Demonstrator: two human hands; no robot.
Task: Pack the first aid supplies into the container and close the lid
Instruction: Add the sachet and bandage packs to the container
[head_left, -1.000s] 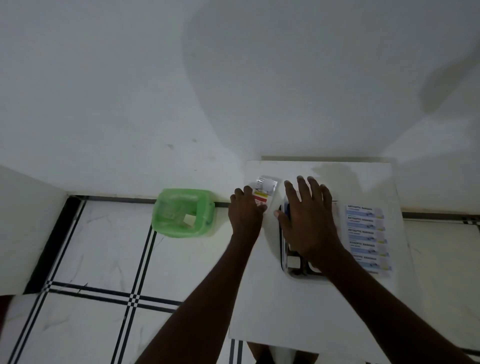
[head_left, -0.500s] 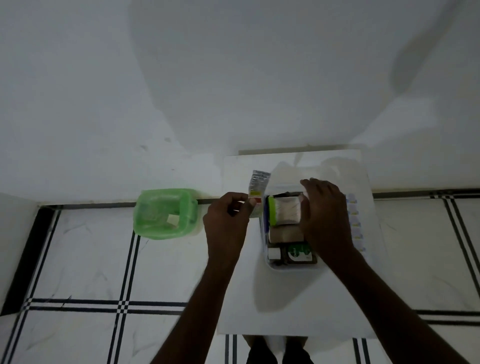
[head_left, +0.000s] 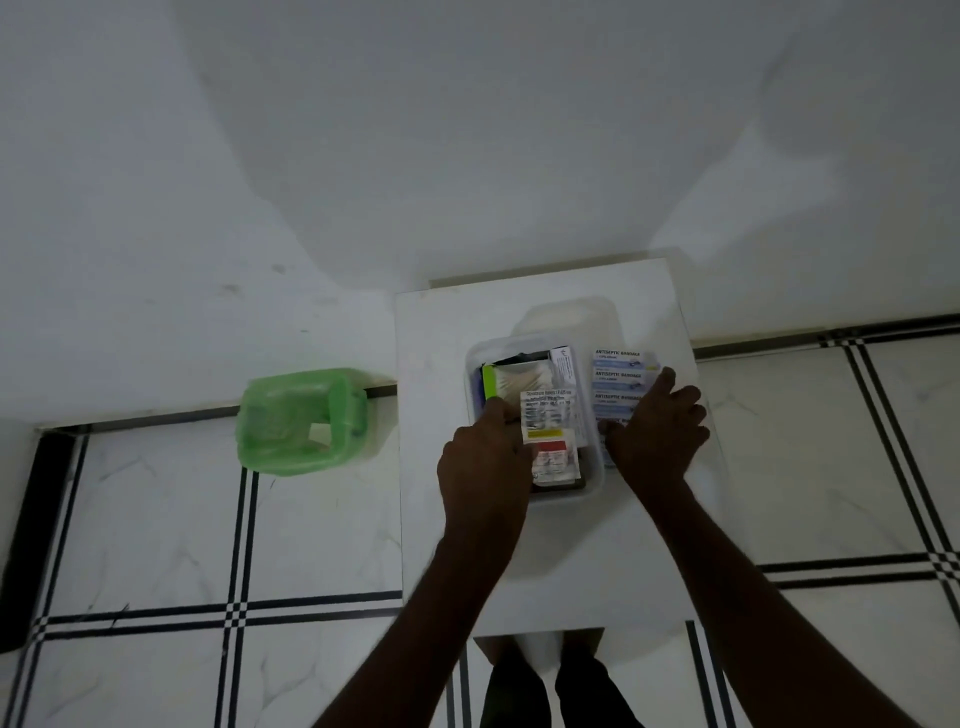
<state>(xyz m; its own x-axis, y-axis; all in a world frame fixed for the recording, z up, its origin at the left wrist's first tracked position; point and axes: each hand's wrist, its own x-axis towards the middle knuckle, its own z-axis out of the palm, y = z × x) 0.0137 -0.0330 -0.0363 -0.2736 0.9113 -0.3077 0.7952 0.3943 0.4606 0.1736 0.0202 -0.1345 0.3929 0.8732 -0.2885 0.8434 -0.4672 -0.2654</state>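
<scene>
- Green bin (head_left: 304, 421) sits on the tiled floor, well left of the table (head_left: 545, 561): thin, crinkly liner, not in play.
- Left hand (head_left: 485, 457) pinches a foil tablet strip (head_left: 549, 439) over the box (head_left: 592, 486); best lay it flat on top so a lid can seat.
- The box is clear plastic, round-cornered, nearly full.
- Right hand (head_left: 657, 434) lies spread on the glossy bandage strips (head_left: 621, 376) just right of the box.
- The lid isn't on yet.
</scene>
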